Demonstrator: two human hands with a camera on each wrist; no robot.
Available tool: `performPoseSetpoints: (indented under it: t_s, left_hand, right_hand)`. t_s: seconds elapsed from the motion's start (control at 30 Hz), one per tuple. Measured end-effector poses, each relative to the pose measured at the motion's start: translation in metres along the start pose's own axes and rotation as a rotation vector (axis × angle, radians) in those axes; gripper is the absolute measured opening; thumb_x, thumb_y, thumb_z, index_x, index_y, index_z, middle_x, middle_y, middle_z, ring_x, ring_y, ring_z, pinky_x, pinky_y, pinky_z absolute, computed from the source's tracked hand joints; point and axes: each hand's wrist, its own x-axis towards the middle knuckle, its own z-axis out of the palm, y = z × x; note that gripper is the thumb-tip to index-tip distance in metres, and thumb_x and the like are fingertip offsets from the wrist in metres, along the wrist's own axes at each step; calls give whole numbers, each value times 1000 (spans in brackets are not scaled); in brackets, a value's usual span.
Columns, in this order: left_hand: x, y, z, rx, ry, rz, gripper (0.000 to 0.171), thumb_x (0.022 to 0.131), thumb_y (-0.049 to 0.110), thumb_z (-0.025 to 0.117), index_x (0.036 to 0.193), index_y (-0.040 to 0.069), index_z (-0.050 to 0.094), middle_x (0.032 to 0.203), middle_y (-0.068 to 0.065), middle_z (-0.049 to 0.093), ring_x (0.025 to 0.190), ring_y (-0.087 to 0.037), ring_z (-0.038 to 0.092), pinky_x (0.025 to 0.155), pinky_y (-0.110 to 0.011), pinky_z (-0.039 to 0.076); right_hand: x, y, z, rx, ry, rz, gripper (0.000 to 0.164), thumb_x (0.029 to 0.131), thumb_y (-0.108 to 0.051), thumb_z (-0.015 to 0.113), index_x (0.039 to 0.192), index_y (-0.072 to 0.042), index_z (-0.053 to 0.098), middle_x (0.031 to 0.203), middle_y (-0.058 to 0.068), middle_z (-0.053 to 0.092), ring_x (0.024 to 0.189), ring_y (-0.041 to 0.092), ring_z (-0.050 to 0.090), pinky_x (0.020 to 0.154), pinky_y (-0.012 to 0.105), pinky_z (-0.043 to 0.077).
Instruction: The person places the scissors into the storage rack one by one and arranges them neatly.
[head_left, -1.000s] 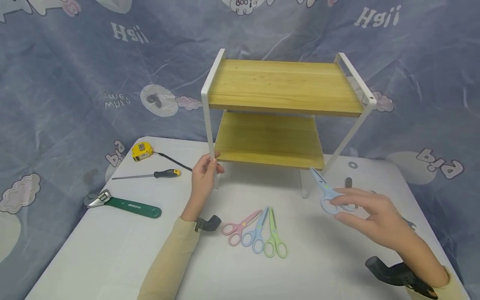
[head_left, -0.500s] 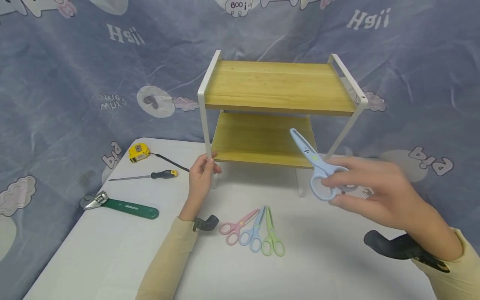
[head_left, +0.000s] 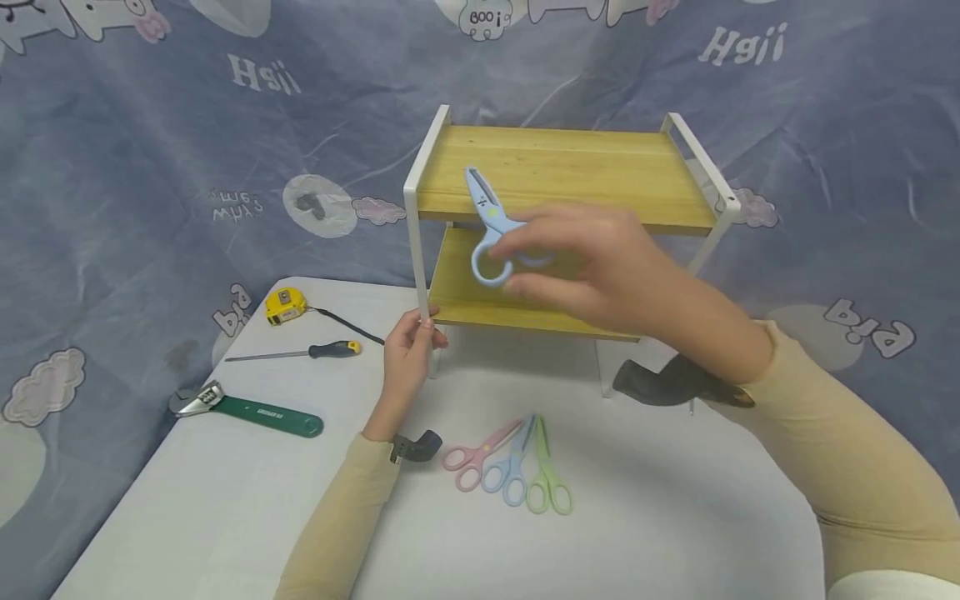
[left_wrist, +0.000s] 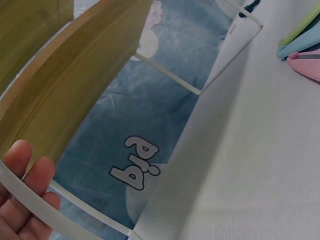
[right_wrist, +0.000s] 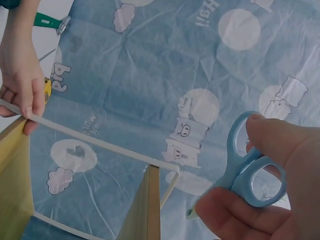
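My right hand (head_left: 592, 258) pinches light-blue scissors (head_left: 492, 218) by the finger loops, blades pointing up and away. In the head view they hang in front of the left part of a two-tier wooden shelf (head_left: 570, 171) with a white metal frame. The right wrist view shows the thumb and fingers on the scissors' handles (right_wrist: 240, 165). My left hand (head_left: 408, 350) grips the shelf's front left post (head_left: 417, 258) at the lower board (left_wrist: 65, 100). On the table in front lie pink scissors (head_left: 480, 454), a second blue pair (head_left: 514, 467) and green scissors (head_left: 548, 475).
Left on the white table (head_left: 225, 500) lie a yellow tape measure (head_left: 286, 306), a screwdriver (head_left: 330, 349) and an adjustable wrench with a green handle (head_left: 262, 414). A printed blue-grey cloth (head_left: 150, 167) hangs behind the shelf. My right forearm covers the table's right part.
My right hand has carried the blue scissors left and up, from beside the shelf's right leg to before its upper left part. The left hand keeps its hold on the post.
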Motion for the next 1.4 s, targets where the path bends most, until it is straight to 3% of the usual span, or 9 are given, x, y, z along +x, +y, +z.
performPoseSetpoints:
  t_s: [0.13,0.3,0.47,0.57,0.7,0.8,1.13,1.3,1.4]
  left_hand:
    - [-1,2,0,-11,-11,9,27,106,13,51,124,-4,64,81,-32,67,73,-6,67,79,-23,55]
    - [-1,-2,1,27,-12,25,28,107,14,50,125,-2,64,81,-30,68,73,-9,68,80,-24,55]
    - [-1,-4,1,34,-8,34,28,107,15,51,123,-2,65,78,-24,70,73,-14,69,78,-24,56]
    - [-1,-3,0,25,1,32,27,106,15,52,122,-2,65,77,-20,71,73,-20,70,77,-24,56]
    - [-1,-1,0,17,2,23,26,106,13,52,123,-2,65,78,-22,70,73,-19,70,78,-24,56]
    - [0,0,0,25,0,11,26,106,12,51,123,-2,65,80,-28,69,73,-13,69,79,-24,56]
    - [3,2,1,4,-13,-32,27,105,3,48,125,-9,61,82,-35,66,74,-18,70,81,-26,56]
    - [1,1,0,15,-1,-15,26,106,8,50,124,-4,64,82,-32,67,73,-9,68,79,-23,55]
    - [0,0,-1,17,-2,10,26,106,11,51,124,-2,65,81,-31,68,73,-10,68,79,-24,55]
  right_hand:
    - [27,7,8,-17,-48,78,20,85,-14,81,104,-8,78,104,5,79,92,20,72,77,36,53]
    - [51,17,15,-42,-126,246,17,91,-17,77,107,-11,77,105,4,79,94,22,67,82,36,50]
    - [65,34,24,-64,-172,403,21,92,-22,75,111,-12,76,108,3,77,99,20,64,77,32,45]
    - [71,45,30,-51,-171,454,22,93,-23,73,112,-13,76,111,3,77,86,22,63,72,31,43]
    - [78,57,37,-44,-186,525,22,95,-24,70,114,-14,75,117,2,75,91,22,69,82,31,50]
    - [84,61,39,-52,-214,553,23,96,-25,69,115,-15,75,120,3,74,105,19,69,92,33,52]
    - [85,64,42,-53,-264,574,25,102,-27,60,122,-16,72,110,6,74,97,20,67,87,34,49]
    - [84,65,46,-82,-292,578,29,105,-25,54,127,-18,70,98,6,71,79,19,55,81,32,43]
    - [86,65,48,-112,-312,580,30,106,-24,50,128,-19,71,99,5,69,72,20,44,78,31,39]
